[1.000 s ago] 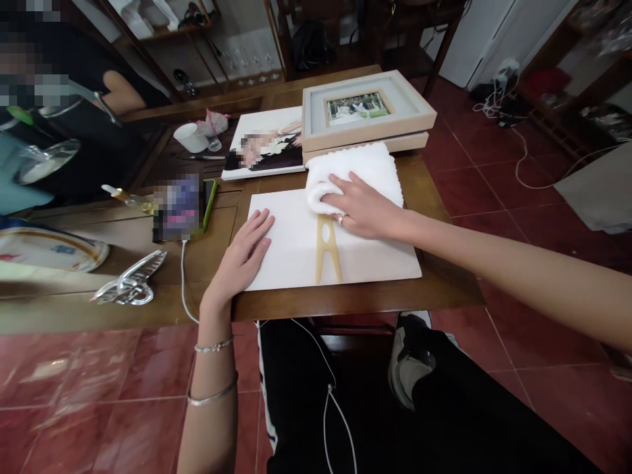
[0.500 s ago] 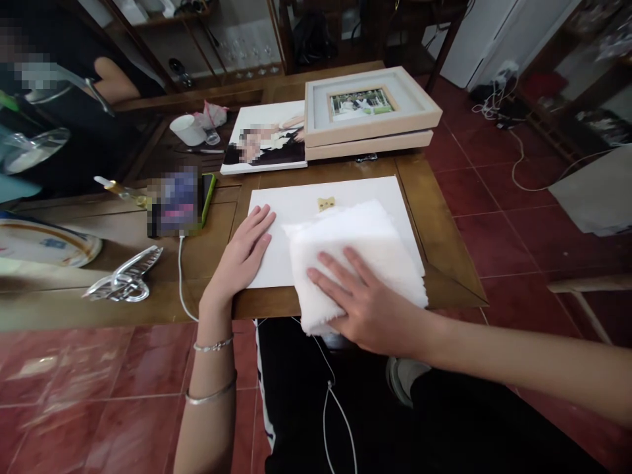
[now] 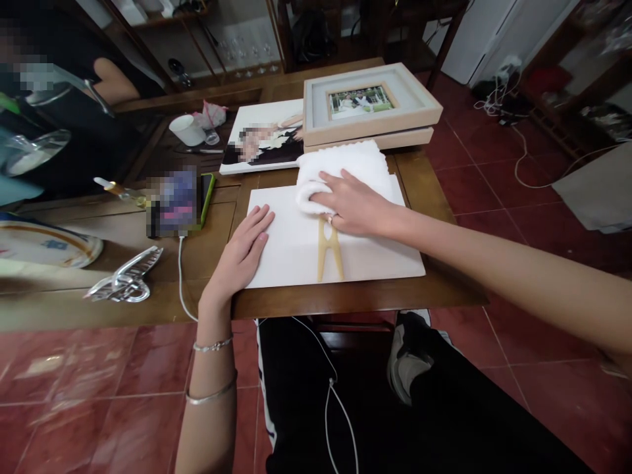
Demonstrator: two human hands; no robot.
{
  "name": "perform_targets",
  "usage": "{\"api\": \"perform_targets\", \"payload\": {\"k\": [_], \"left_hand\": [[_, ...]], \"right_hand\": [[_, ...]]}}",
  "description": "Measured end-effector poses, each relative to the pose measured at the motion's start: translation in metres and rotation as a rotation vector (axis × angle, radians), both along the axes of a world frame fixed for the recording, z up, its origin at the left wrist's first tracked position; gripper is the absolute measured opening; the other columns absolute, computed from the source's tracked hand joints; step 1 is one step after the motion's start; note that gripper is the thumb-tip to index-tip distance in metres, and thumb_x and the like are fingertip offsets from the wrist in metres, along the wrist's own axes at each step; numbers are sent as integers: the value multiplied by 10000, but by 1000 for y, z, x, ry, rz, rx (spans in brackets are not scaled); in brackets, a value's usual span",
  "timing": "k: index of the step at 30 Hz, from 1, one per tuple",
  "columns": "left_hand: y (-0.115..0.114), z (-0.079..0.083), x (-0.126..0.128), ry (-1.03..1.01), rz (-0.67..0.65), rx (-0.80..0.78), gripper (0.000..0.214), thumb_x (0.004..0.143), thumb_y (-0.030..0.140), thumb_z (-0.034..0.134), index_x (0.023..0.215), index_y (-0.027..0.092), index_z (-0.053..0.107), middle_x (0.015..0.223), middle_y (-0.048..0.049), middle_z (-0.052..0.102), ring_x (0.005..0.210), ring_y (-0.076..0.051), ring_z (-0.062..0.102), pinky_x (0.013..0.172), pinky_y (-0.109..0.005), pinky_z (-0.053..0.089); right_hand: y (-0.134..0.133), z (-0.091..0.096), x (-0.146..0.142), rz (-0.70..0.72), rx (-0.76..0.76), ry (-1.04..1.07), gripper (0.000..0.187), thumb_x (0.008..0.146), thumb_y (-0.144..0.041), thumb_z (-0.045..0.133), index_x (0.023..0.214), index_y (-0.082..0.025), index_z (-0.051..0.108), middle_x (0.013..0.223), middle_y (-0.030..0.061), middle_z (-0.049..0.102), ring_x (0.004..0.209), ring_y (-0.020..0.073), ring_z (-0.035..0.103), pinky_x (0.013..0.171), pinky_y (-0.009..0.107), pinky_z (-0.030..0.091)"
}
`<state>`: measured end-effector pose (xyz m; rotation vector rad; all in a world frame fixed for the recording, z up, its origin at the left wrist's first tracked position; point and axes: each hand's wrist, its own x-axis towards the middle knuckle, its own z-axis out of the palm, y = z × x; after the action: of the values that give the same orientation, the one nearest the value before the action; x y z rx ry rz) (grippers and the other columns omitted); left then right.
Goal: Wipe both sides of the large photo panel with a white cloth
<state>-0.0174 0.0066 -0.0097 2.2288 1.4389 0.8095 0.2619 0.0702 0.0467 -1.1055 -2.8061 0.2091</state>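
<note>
A white picture-frame back panel [image 3: 286, 250] lies on the wooden table in front of me. An A-shaped tan stand leg [image 3: 328, 253] shows on its middle, the upper part hidden by my right hand and the cloth. My left hand [image 3: 243, 253] rests flat at the panel's left edge, fingers stretched out and holding nothing. At the panel's far edge, my right hand [image 3: 353, 204] presses a folded white cloth [image 3: 353, 158], fingers over its top and one tucked into a fold. Part of the cloth reaches past the panel toward the stacked frames.
Light wooden picture frames [image 3: 372, 125] are stacked at the back, beside a photo panel [image 3: 269, 135]. To the left are a phone [image 3: 207, 201] on a white cable [image 3: 180, 276], a silver hair claw [image 3: 126, 280] and a paper cup [image 3: 187, 130]. A person [image 3: 116, 79] is at the far left.
My right hand has moved the cloth away from me, from the panel's near edge to its far edge, uncovering the stand leg's lower part. My left hand has stayed put.
</note>
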Motion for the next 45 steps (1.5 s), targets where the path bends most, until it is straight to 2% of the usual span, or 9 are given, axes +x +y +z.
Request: {"api": "perform_targets", "payload": {"k": [8,12,16,20,24,32,36,40,45], "left_hand": [[-2,2,2,5,9,-2,550,1092,560,390,1509,244,560,1639,-89,463,1570,-275,355,1313,-541,261],[-2,2,2,1,7,0,544,1094,546,397,1500,228,568,1634,-98,467,1567,-274,361,1310,-544,266],[-1,0,2,-10,6,15,531,1095,536,397,1501,239,566,1632,-90,473,1567,-266,360,1309,-528,274],[-1,-1,1,-12,3,21,519,1098,532,377,1506,268,561,1631,-75,477,1568,-256,359,1315,-521,259],[0,-2,1,-21,8,21,537,1095,536,386,1505,237,562,1623,-95,485,1566,-274,362,1310,-539,266],[0,-3,1,-30,14,8,583,1092,553,385,1542,207,518,1656,-117,428,1572,-269,348,1318,-523,248],[0,-2,1,-17,26,-3,592,1086,572,383,1553,228,504,1665,-101,416,1571,-267,352,1319,-529,242],[-1,0,1,-22,49,-14,601,1080,583,384,1557,236,500,1670,-99,407,1570,-267,353,1320,-520,242],[-2,-1,0,-40,58,-7,565,1091,531,384,1544,222,518,1658,-102,426,1569,-268,353,1318,-516,246]], "right_hand": [[-4,-2,-5,19,27,-14,456,938,-91,495,1370,-112,638,1531,221,534,1497,393,387,1170,642,315],[-49,-7,-6,103,100,-51,382,948,-142,580,1307,-148,710,1595,224,472,1525,440,350,1182,729,267],[-112,-11,-10,243,257,53,276,1013,-229,543,1098,-212,805,1487,195,600,1405,419,532,1118,732,386],[-144,-12,-15,305,383,152,334,1050,-323,498,1151,-222,801,1386,211,669,1294,408,635,1051,674,495],[-120,-11,-21,282,313,92,319,1039,-262,505,1165,-217,794,1435,215,633,1371,423,571,1093,694,445],[-19,3,-36,45,8,-98,478,1000,-190,527,1471,-119,573,1631,241,412,1571,433,260,1224,713,209],[3,9,-38,4,9,-73,463,1005,-155,457,1450,-102,575,1552,229,510,1525,409,348,1204,673,269],[-6,5,-39,13,15,-69,447,997,-150,467,1421,-113,604,1512,231,550,1512,420,368,1183,693,291],[-75,2,-39,175,176,-122,392,1022,-229,512,1373,-200,684,1532,225,547,1466,443,454,1149,727,345]]}}
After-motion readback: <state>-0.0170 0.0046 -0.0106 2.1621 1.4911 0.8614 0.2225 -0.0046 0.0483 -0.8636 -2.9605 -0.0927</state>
